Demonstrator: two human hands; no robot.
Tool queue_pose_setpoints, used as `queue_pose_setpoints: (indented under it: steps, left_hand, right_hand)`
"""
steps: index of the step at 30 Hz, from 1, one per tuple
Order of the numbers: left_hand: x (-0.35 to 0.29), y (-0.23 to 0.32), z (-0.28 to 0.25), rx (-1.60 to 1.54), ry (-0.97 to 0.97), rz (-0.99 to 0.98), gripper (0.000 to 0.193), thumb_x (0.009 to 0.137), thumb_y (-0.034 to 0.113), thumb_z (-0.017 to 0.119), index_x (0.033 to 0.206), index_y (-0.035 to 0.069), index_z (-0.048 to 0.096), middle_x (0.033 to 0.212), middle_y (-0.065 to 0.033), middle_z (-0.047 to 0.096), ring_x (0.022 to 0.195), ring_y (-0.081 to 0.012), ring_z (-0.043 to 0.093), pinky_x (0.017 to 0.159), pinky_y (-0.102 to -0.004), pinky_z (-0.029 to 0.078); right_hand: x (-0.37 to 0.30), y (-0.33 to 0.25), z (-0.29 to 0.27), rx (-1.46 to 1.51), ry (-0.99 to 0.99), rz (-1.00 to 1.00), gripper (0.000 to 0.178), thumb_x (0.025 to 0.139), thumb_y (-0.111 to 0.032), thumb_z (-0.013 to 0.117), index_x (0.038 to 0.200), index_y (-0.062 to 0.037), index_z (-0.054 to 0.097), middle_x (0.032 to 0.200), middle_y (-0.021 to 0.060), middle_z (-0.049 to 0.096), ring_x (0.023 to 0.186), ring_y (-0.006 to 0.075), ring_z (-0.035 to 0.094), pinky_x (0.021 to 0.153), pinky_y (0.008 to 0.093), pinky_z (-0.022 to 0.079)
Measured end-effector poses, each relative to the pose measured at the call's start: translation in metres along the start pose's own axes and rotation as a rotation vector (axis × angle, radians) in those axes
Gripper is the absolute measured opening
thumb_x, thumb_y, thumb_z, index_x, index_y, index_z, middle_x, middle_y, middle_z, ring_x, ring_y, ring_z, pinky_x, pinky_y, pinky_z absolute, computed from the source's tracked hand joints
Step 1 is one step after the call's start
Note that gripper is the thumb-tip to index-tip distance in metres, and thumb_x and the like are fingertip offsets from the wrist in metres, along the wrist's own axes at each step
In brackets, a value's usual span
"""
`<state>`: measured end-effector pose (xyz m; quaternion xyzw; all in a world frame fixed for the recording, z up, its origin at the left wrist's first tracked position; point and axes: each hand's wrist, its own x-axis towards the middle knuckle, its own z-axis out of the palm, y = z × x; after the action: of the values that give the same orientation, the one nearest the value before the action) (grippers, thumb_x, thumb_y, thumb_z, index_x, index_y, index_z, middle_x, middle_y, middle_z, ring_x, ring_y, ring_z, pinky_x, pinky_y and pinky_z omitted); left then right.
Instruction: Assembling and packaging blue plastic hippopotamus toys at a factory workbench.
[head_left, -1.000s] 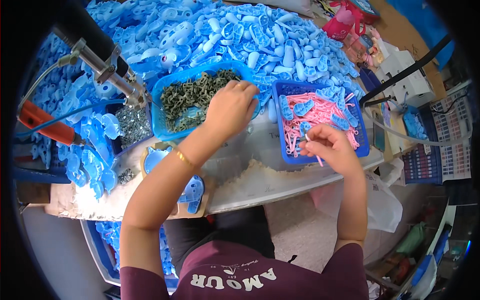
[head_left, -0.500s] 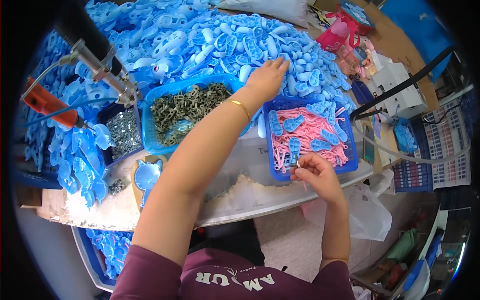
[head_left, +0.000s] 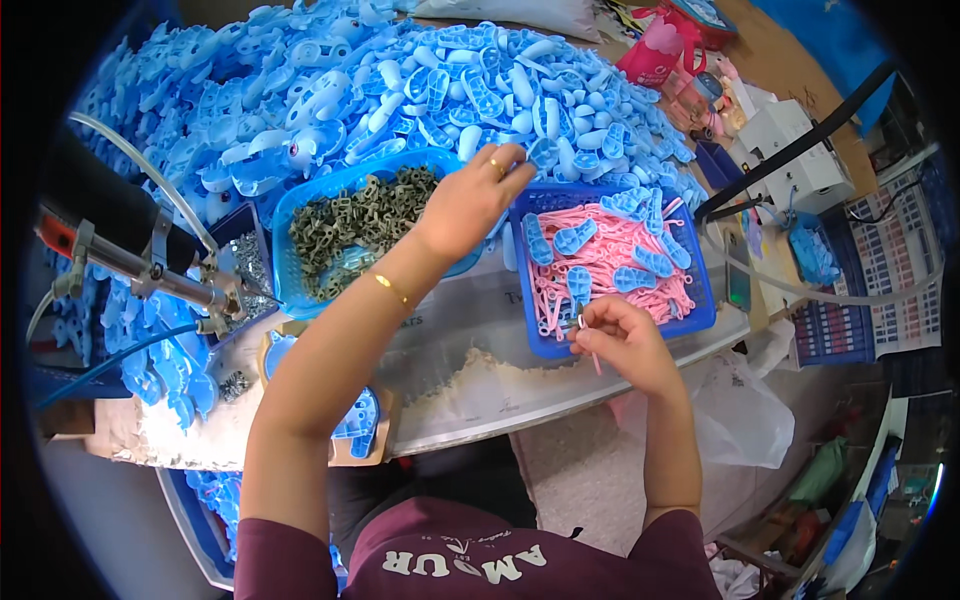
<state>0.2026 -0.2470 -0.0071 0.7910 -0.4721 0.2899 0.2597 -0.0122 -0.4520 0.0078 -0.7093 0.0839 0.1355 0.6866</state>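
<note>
My left hand is over the near edge of a heap of blue plastic parts. Its thumb and fingertips close on a small blue plastic part. At the front of a blue basket, my right hand pinches a pink looped plastic stick, whose loop shows at the fingertips beside a small dark piece. Pink sticks fill that basket, with several blue oblong halves on top. Left of it, a light blue basket holds dark metal clips.
A power screwdriver hangs at the left above a tray of screws. Near the table edge, a blue shell piece sits on a wooden fixture, partly behind my left arm. A grey box and a dark bar stand right.
My left hand has drawn back left from the heap with a blue part in its fingertips. The screwdriver has swung lower and left. My right hand has shifted slightly, and more pink stick shows.
</note>
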Motion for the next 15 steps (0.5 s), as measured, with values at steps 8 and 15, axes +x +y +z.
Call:
queue_pose_setpoints:
  steps: [8, 15]
  left_hand:
    - [-0.011, 0.027, -0.018, -0.087, 0.007, -0.098, 0.028, 0.088, 0.008, 0.073, 0.116, 0.01, 0.069, 0.115, -0.0079, 0.062, 0.101, -0.026, 0.066, 0.076, -0.0356, 0.058]
    - [0.041, 0.022, 0.012, 0.091, -0.016, -0.222, 0.045, 0.087, 0.025, 0.076, 0.128, 0.012, 0.063, 0.135, -0.0126, 0.06, 0.12, -0.0337, 0.058, 0.097, -0.0436, 0.052]
  right_hand:
    - [0.002, 0.0, 0.003, -0.02, 0.019, -0.027, 0.012, 0.096, -0.005, 0.068, 0.105, -0.0022, 0.061, 0.099, 0.0063, 0.071, 0.086, 0.0133, 0.07, 0.075, 0.026, 0.055]
    - [0.004, 0.001, 0.003, -0.011, 0.053, -0.097, 0.011, 0.094, -0.009, 0.072, 0.099, -0.0048, 0.062, 0.088, 0.0024, 0.068, 0.079, 0.0093, 0.067, 0.056, 0.0225, 0.047]
